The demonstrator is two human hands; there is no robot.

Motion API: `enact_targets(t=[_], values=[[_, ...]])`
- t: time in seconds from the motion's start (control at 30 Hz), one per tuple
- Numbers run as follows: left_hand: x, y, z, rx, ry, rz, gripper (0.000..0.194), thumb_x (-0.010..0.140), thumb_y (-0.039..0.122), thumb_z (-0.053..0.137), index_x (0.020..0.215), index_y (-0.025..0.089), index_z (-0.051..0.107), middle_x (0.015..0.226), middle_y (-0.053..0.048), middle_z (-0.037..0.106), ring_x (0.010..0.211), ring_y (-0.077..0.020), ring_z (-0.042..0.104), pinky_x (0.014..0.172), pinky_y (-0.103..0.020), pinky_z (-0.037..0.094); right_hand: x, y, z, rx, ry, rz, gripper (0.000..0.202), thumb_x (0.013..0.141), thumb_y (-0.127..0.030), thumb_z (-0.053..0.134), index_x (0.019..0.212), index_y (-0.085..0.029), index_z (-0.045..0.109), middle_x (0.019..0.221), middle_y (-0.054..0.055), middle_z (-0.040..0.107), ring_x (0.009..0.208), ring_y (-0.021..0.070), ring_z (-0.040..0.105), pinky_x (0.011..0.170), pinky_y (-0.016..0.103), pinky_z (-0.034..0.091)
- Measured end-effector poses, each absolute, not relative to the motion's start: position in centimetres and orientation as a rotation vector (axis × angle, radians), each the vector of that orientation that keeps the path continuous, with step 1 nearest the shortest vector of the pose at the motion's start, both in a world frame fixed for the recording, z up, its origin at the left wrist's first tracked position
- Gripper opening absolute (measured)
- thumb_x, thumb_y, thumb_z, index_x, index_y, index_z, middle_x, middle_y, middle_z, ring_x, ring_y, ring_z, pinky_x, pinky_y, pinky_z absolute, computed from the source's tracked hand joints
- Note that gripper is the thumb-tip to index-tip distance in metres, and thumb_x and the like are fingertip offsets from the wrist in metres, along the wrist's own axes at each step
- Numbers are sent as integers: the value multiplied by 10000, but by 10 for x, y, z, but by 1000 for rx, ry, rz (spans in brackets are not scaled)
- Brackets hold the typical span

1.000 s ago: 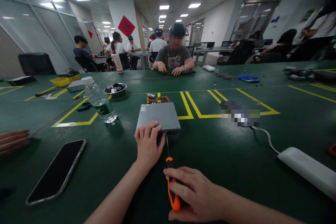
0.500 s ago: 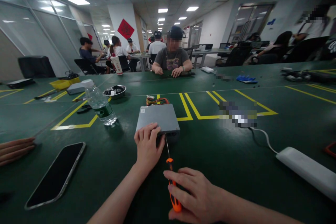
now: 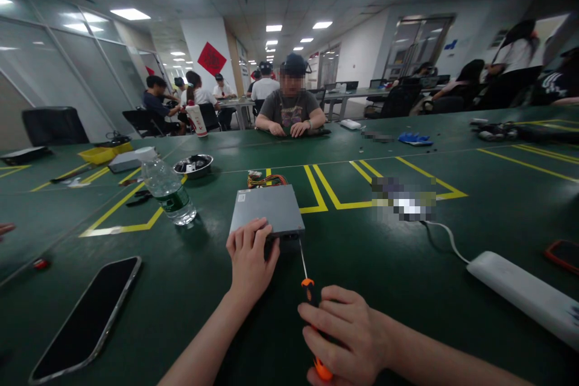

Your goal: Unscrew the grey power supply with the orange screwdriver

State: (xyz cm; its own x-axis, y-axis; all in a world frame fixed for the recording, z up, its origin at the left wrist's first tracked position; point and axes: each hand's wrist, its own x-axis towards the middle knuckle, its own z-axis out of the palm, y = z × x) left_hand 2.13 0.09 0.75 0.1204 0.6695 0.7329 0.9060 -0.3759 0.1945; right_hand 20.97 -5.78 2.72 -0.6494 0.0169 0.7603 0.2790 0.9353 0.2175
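Note:
A grey metal computer power supply (image 3: 266, 205) lies on the green table, its bundle of coloured cables (image 3: 266, 180) at the far side. My left hand (image 3: 252, 253) grips the box's near edge, fingers on top and thumb at the near face. In my right hand (image 3: 348, 332) is a screwdriver (image 3: 309, 289) with an orange and black handle. Its thin shaft points away from me, and the tip is at the near face by the right corner. Whether the tip sits in a screw is too small to tell.
To the left stand a water bottle (image 3: 169, 193), a metal bowl (image 3: 193, 165) and a phone (image 3: 88, 316). A white power strip (image 3: 520, 292) with a cable lies at right. Another person (image 3: 292, 102) sits across the table. Part of someone's hand (image 3: 6, 228) shows at the left edge.
The screwdriver tip has shifted right along the near face, from near the left thumb to the right corner. My right hand moved right with it. The hand at the left edge has drawn back.

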Motion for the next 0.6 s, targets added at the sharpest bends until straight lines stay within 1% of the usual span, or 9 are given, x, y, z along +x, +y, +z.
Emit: enact_targets(t=[0.2, 0.37, 0.6], values=[[22, 1, 8, -2102, -1534, -1119, 200, 793, 249, 542, 990, 222, 560, 1111, -73, 597, 1028, -246, 502, 887, -432, 307, 209, -58, 29, -240, -2262, -390, 219, 799, -311, 447, 834, -131, 567, 770, 91, 652, 549, 133, 551, 515, 281, 428], [22, 2, 7, -2093, -1523, -1133, 197, 786, 248, 548, 981, 228, 563, 1105, -72, 601, 1024, -244, 506, 885, -430, 306, 210, -57, 29, -253, -2299, -395, 225, 785, -323, 476, 847, -126, 567, 785, 93, 650, 573, 139, 568, 528, 282, 436], [21, 1, 7, -2103, -1537, -1123, 198, 794, 249, 543, 991, 231, 552, 1118, -68, 593, 1033, -245, 496, 890, -430, 300, 209, -57, 28, -241, -2273, -387, 214, 795, -298, 455, 852, -124, 565, 779, 99, 652, 567, 140, 565, 527, 287, 439]])
